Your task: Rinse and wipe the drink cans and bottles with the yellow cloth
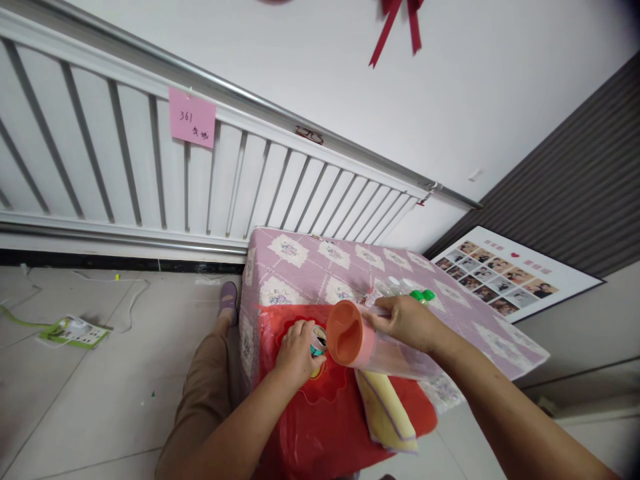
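My left hand (299,357) is closed around a drink can (319,341) with a silver top, its opening visible and a bit of teal on its side. Beneath it lies a red scalloped tray (334,389) on a red plastic sheet (320,433). A clear pitcher (393,357) with an orange top is tipped onto its side, its mouth facing the can. Gripping that pitcher from above is my right hand (407,323). Mouth and can are very close; I cannot tell whether they touch. No liquid stream shows.
A folded yellow cloth (385,410) lies at the near side of the red sheet. Behind my right hand stand several clear bottles, some with green caps (423,295). The patterned tablecloth (370,257) meets a white radiator (280,183). A power strip (75,331) is on the floor.
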The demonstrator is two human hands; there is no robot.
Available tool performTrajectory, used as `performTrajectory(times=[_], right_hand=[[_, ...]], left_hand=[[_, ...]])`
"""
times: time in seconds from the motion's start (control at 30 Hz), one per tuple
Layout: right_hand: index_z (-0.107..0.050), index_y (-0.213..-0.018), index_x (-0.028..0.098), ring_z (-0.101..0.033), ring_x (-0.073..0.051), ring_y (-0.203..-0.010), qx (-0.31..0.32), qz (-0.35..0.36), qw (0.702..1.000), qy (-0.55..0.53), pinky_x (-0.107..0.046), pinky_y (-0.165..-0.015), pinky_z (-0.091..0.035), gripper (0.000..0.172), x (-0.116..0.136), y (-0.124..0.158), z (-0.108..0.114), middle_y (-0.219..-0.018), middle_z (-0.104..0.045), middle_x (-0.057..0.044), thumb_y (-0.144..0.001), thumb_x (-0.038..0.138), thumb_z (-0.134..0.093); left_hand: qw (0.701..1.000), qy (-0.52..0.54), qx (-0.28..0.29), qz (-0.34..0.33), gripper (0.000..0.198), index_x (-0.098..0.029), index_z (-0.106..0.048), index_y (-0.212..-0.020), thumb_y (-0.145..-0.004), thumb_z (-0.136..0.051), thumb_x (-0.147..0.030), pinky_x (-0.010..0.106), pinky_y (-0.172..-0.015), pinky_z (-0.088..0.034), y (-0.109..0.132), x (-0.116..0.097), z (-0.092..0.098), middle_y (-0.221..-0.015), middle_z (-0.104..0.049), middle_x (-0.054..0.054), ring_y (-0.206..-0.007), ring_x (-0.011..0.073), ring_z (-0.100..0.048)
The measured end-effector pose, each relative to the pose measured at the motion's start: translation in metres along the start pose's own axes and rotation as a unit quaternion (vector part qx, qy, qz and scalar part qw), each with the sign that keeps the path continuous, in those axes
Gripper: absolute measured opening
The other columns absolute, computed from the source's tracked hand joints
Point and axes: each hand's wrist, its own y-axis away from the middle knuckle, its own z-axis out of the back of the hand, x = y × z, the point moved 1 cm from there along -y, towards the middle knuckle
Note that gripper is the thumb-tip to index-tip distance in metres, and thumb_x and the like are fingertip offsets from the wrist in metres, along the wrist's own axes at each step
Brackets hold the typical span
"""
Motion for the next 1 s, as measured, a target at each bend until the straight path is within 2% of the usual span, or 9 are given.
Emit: performTrajectory(times=[0.3, 0.57, 1.0], right_hand=[[-0.04, -0.05, 0.022, -0.033, -0.011, -0.047, -0.001, -0.008, 1.0, 0.008, -0.028, -0.048, -0.023, 0.037, 0.0033, 0.001, 0.0022, -0.046, -0.041, 0.003, -0.079, 0.04, -0.056], [-0.037, -0.051, 0.023, -0.031, -0.011, -0.046, 0.003, -0.004, 1.0, 0.013, -0.027, -0.048, -0.023, 0.039, 0.0044, 0.0015, 0.0027, -0.046, -0.036, 0.004, -0.08, 0.045, -0.051], [-0.039, -0.05, 0.022, -0.032, -0.011, -0.046, 0.004, -0.009, 1.0, 0.016, -0.027, -0.048, -0.022, 0.038, 0.0088, 0.0016, 0.0053, -0.046, -0.039, 0.004, -0.079, 0.041, -0.055]], left_hand=[[1.0, 0.003, -0.003, 0.0, 0.076, -0.024, -0.045, -0.13, -0.064, -0.082, -0.022, 0.047, -0.102, -0.044, 0.0008, -0.0009, 0.0009, -0.129, -0.053, 0.01, -0.121, 0.0301, -0.051], [1.0, 0.003, 0.0, 0.0, 0.075, -0.022, -0.045, -0.13, -0.065, -0.082, -0.022, 0.048, -0.102, -0.044, 0.0016, -0.0021, 0.0024, -0.13, -0.053, 0.012, -0.122, 0.0307, -0.05], [1.0, 0.01, -0.006, 0.002, 0.075, -0.025, -0.045, -0.129, -0.064, -0.082, -0.021, 0.047, -0.102, -0.044, 0.001, 0.0001, -0.0007, -0.13, -0.053, 0.01, -0.122, 0.0305, -0.05]])
